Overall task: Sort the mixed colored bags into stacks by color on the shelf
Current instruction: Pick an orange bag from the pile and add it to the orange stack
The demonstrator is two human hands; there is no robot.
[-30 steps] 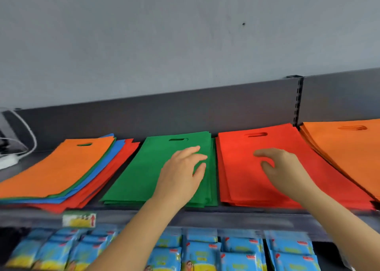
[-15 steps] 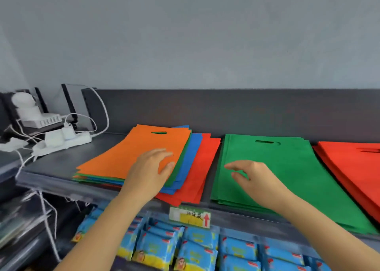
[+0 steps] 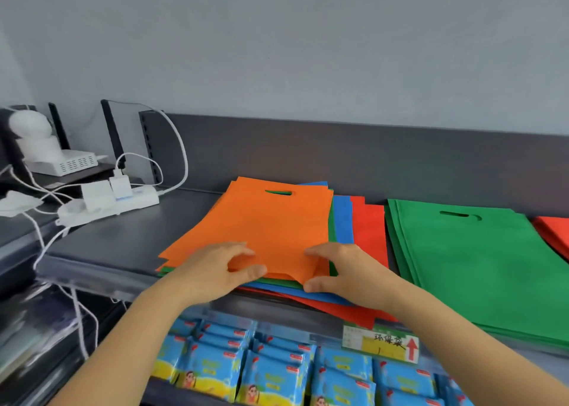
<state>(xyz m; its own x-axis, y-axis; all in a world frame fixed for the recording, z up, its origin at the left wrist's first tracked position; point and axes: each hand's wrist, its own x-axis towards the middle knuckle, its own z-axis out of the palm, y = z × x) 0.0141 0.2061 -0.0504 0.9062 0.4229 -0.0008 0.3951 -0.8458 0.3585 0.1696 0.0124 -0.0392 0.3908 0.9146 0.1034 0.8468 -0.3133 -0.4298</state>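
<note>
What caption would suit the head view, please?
Left hand and right hand pinch the orange bag atop the mixed pile.

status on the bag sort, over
Left grip and right grip pinch near edge of orange bag atop mixed pile. Green stack to its right. Nothing blocking.

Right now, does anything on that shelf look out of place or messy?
Yes. The pile is mixed and fanned askew: an orange bag lies over green, blue and red ones. Its near edge is buckled where the left hand and right hand pinch it. The green stack beside it looks uniform.
</note>
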